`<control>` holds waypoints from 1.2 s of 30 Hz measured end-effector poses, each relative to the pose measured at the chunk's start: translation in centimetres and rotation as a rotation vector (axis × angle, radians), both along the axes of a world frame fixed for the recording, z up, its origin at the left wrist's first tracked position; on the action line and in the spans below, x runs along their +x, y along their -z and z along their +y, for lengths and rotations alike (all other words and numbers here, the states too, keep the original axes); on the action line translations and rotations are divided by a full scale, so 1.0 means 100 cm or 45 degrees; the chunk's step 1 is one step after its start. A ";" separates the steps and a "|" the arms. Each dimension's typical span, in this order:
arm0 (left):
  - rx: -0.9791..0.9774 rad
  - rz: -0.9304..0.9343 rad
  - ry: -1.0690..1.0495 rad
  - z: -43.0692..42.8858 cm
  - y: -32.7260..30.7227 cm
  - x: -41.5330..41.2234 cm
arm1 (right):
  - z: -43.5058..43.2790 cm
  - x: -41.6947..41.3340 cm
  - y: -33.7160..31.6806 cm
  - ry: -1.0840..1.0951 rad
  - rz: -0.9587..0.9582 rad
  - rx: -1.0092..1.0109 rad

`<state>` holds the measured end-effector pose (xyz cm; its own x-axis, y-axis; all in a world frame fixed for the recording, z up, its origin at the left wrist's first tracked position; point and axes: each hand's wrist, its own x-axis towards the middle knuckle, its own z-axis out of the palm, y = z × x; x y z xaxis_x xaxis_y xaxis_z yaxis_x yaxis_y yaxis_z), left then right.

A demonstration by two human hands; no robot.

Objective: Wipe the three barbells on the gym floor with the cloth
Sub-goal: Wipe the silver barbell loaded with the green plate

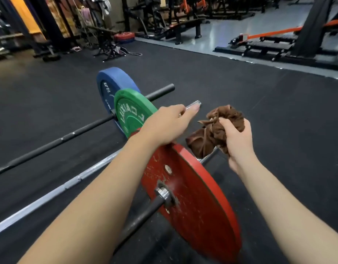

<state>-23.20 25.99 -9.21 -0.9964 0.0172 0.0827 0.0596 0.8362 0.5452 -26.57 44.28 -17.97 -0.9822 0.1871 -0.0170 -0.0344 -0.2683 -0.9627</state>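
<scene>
Three barbells lie side by side on the black rubber floor. The nearest carries a scuffed red plate (193, 197) on a dark bar (141, 216). The middle one has a green plate (132, 115) on a silver bar (50, 195). The far one has a blue plate (109, 82) on a black bar (50, 143). My left hand (168, 126) reaches over the red plate's top rim, its fingers stretched straight along the silver sleeve end (194, 104) of the middle barbell. My right hand (236, 138) grips a bunched brown cloth (212, 134) just above the nearest barbell's sleeve.
A black bench (183, 27) stands at the back, and an orange-and-black machine (278, 44) at the back right on grey floor. A folding stand (109, 48) and stacked plates (124, 36) sit at the back left. Black mat stretches to the right of the barbells.
</scene>
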 end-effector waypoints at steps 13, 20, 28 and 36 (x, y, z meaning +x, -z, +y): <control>-0.712 -0.540 0.068 0.009 0.014 -0.033 | 0.033 -0.062 0.102 0.419 -0.301 0.151; -0.661 -0.590 0.017 0.009 0.017 -0.037 | 0.055 -0.136 0.110 0.557 -0.341 0.157; -0.642 -0.577 0.015 0.010 0.015 -0.034 | 0.045 -0.122 0.140 0.479 -0.334 0.381; -0.649 -0.548 0.023 0.012 0.015 -0.031 | 0.066 -0.153 0.121 0.496 -0.385 0.363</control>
